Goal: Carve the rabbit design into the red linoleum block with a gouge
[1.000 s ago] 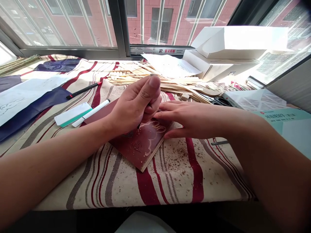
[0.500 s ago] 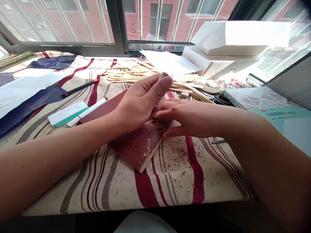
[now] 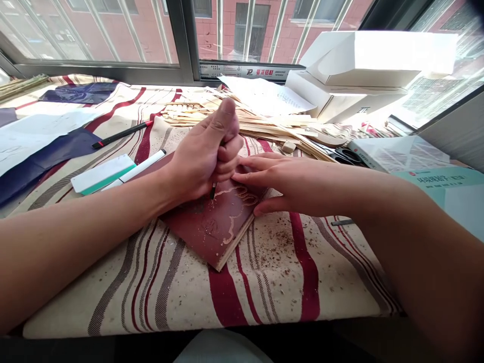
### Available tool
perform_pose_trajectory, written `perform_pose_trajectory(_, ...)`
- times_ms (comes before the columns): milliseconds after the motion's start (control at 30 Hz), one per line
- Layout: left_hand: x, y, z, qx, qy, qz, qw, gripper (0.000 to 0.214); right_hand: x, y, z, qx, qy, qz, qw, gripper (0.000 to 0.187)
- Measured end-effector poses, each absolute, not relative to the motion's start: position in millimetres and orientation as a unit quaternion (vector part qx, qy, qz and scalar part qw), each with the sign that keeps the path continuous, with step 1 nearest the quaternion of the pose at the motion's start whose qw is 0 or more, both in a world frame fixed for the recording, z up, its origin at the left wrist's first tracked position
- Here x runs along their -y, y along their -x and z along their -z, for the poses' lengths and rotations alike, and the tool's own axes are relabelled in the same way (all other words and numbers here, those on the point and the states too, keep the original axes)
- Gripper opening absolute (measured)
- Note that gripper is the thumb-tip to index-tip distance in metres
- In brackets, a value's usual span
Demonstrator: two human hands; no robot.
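A reddish-brown wooden board [image 3: 196, 229] lies at an angle on the striped cloth, with pale carved curves and loops near its right edge. My left hand [image 3: 212, 143] is closed in a fist around a carving chisel, thumb on top. Only the chisel's narrow dark tip [image 3: 213, 190] shows below the fist, pointing down at the board's surface; the handle is hidden in the fingers. Beside it, my right hand [image 3: 276, 179] rests on the board's right side with fingers spread, the thumb at the board's edge. Its fingertips are close to my left fist.
Wood shavings [image 3: 278, 242] are scattered right of the board. Thin wooden strips [image 3: 189, 118] are piled behind it. A white marker [image 3: 145, 166], a white-and-green box [image 3: 104, 174] and a black pen [image 3: 123, 134] lie left. Books [image 3: 438, 176] and white boxes [image 3: 363, 101] stand right.
My left fist has moved left and turned more upright, so the chisel's tip now shows below it. My right hand has stayed almost in place on the board.
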State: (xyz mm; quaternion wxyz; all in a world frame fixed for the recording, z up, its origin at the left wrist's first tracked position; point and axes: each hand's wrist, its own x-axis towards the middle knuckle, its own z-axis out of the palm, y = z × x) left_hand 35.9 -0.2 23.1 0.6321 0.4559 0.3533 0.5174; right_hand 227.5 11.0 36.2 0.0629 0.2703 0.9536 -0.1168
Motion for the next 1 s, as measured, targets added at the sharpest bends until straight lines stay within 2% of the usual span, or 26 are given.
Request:
perform_pose_trajectory(100,3.0,-37.5,-20.9,-0.333,-0.495,-0.501,0.627,0.053,-12.2,-229.6,-34.8,-0.956,-0.26,0.125,0.05,0.062)
perform_pose_trajectory(200,10.2,-41.2,-16.8,-0.3,-0.568,-0.535,0.549,0.043,-12.6,-231.1,-33.6,-0.958,-0.253,0.132,0.037,0.057)
perform_pose_trajectory(367,15.3,-42.3,-8.8,-0.312,-0.474,-0.646,0.511,0.047,-11.2,-229.3,-34.9,-0.948,-0.285,0.132,0.057,0.076)
perform_pose_trajectory(567,24.5,-42.5,-19.8,-0.335,-0.422,-0.582,0.609,0.051,-9.6,-227.6,-38.9,-0.954,-0.265,0.123,0.065,0.066)
perform_pose_trajectory(767,15.6,-28.0,-39.0,-0.291,-0.467,-0.65,0.524,0.056,-10.4,-230.0,-35.9,-0.957,-0.265,0.107,0.057,0.074)
perform_pose_trajectory(1000,19.0,-33.8,-23.7,-0.256,-0.527,-0.603,0.541,0.053,-11.5,-230.3,-34.5,-0.957,-0.261,0.116,0.049,0.075)
